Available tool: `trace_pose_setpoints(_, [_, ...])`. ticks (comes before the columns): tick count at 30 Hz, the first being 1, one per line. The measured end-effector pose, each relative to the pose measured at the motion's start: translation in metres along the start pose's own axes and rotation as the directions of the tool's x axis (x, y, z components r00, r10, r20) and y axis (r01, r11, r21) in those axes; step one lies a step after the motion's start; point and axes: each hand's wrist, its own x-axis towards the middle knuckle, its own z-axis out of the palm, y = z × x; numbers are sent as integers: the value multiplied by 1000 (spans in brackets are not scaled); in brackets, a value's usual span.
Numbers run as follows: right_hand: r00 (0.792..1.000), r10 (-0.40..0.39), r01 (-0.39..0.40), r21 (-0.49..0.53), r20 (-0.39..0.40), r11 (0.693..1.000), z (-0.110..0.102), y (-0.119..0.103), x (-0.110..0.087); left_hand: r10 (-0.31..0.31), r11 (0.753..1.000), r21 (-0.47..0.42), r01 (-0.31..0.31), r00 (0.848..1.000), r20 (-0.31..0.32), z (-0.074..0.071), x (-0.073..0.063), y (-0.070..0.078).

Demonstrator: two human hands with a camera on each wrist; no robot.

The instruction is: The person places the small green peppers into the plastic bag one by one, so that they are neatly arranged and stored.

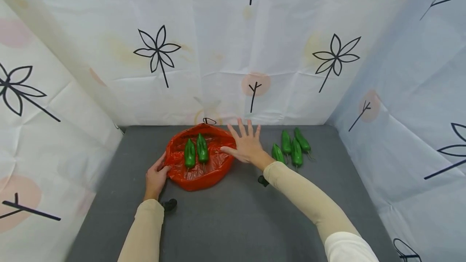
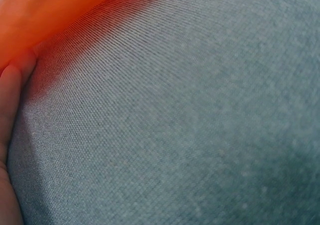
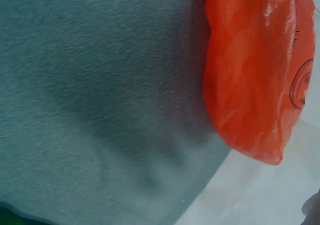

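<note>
Green peppers [image 1: 189,153] lie in two groups on a grey tabletop [image 1: 218,221], two of them inside a red plastic bag [image 1: 200,180] and four outside it; clock hours are read in the head view, with twelve towards the back. Farthest left, a white side sheet [image 1: 36,140] printed with black leaf outlines stands beside the tabletop. Next comes the left hand [image 1: 155,179], its arm in a beige sleeve [image 1: 147,225], gripping the bag's rim between eight and nine o'clock; the left wrist view shows its fingers against the plastic. The bag sits left of centre towards the back, its mouth spread wide and facing up. Inside, the two peppers lie side by side, tips towards twelve o'clock, stems towards six. At the bag's edge, between two and three o'clock, is the right hand [image 1: 247,148], fingers straight and fanned apart, thumb pointing towards the bag, holding nothing; whether it touches the plastic I cannot tell. Farther along, at three o'clock from the bag, the four other peppers lie bunched together, the leftmost partly hidden by the right forearm [image 1: 302,193], which comes in from about five o'clock. Farthest right stands another white sheet [image 1: 404,157] with similar black drawings.
</note>
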Motion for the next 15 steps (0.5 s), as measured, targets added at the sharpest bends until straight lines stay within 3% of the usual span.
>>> trace_pose_setpoints(15, [999,48,-48,28,7,998,13,34,-20,-2,1000,12,2,1000,-6,1,1,-2])
